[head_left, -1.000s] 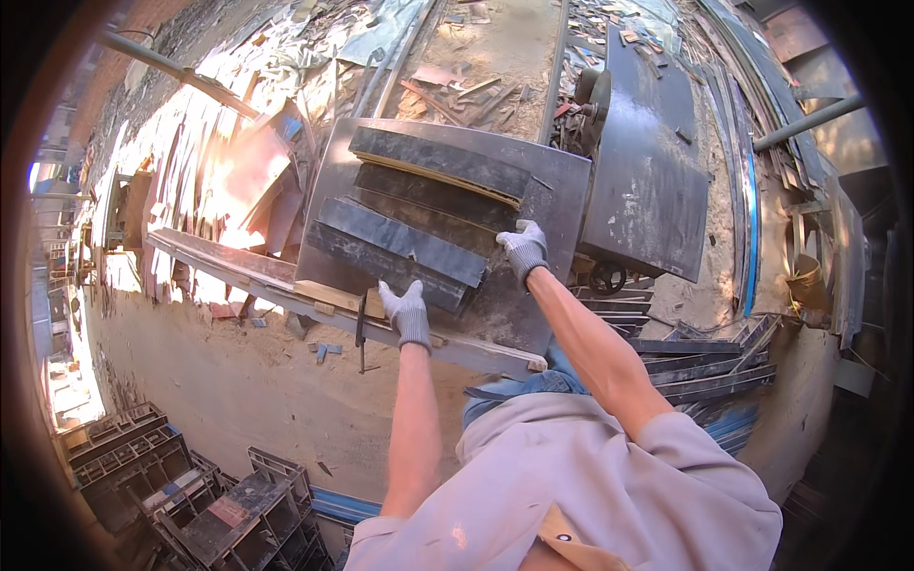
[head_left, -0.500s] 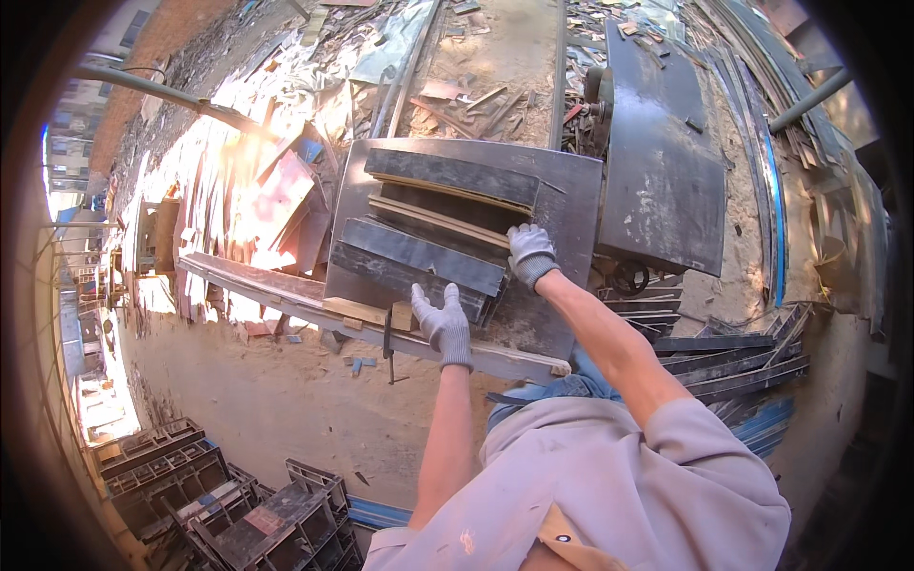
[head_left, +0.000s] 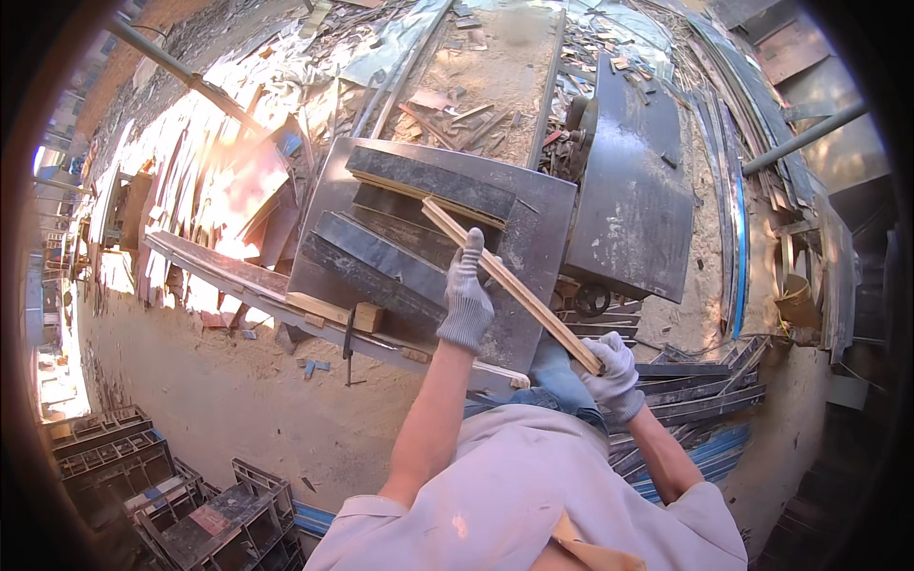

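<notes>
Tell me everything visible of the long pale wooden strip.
The long, pale tan wooden strip looks straight, with lines along its length like layered edges. It slants from upper left to lower right. The grey-gloved left hand overlaps its farther half; the grey-gloved right hand grips its nearer end. Whether its far end touches the black flat boards is unclear.

We've got one pale wooden strip [head_left: 541, 308] — long, narrow, straight, with a lengthwise dark line; one grooved piece or two laid flush, can't tell which. It's off the worktop [head_left: 543, 228], slanting from upper left to lower right. Our left hand [head_left: 466, 297] has it partway along, our right hand [head_left: 615, 377] at the near end — that end sits out past the worktop's edge.
</notes>
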Demonstrator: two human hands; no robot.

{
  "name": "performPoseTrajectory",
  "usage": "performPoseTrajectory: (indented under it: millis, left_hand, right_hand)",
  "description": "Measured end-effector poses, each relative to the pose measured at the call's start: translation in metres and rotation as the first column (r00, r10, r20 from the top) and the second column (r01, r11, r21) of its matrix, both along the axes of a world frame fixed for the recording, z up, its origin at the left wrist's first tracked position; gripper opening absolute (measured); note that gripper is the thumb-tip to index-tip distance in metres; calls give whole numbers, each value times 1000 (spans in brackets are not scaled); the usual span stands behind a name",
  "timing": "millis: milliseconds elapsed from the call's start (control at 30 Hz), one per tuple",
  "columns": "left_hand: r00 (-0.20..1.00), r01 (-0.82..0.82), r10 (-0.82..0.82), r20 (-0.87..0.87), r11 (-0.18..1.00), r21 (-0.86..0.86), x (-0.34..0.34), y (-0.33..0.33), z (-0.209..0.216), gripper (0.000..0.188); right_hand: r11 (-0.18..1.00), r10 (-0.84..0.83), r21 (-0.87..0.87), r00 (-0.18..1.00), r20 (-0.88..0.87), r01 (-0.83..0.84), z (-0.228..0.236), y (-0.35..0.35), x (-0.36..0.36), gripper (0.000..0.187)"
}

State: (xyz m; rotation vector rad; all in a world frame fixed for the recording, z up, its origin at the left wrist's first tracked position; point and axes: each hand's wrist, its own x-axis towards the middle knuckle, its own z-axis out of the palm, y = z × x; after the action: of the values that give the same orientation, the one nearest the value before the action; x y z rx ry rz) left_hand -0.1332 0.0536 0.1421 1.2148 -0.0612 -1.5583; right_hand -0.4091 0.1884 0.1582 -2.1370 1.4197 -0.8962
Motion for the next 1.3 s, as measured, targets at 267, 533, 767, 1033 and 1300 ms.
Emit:
performPoseTrajectory:
  millis: [267, 533, 767, 1033, 1300]
  left_hand:
    - [950, 142, -12, 311, 906, -399, -117, 11, 43, 41]
    - [870, 466, -272, 412, 727, -505, -154, 62, 89, 47]
    - [854, 517, -369, 368, 690, -506, -161, 57, 79, 54]
    - [897, 438, -409, 166, 780, -447, -178, 44, 75, 57]
    - [897, 426, -437, 64, 818, -386, -193, 28, 69, 57]
  right_hand:
    - [878, -116, 439, 974, -194, 192, 6, 54, -29, 124]
    - [713, -313, 698, 924, 221, 75, -6, 19, -34, 95]
    - [655, -341, 736, 936, 86, 171, 30, 21, -43, 84]
    - [580, -290, 768, 950, -115, 270, 42, 15, -55, 87]
    - [585, -323, 778, 946, -34, 228, 27, 13, -75, 92]
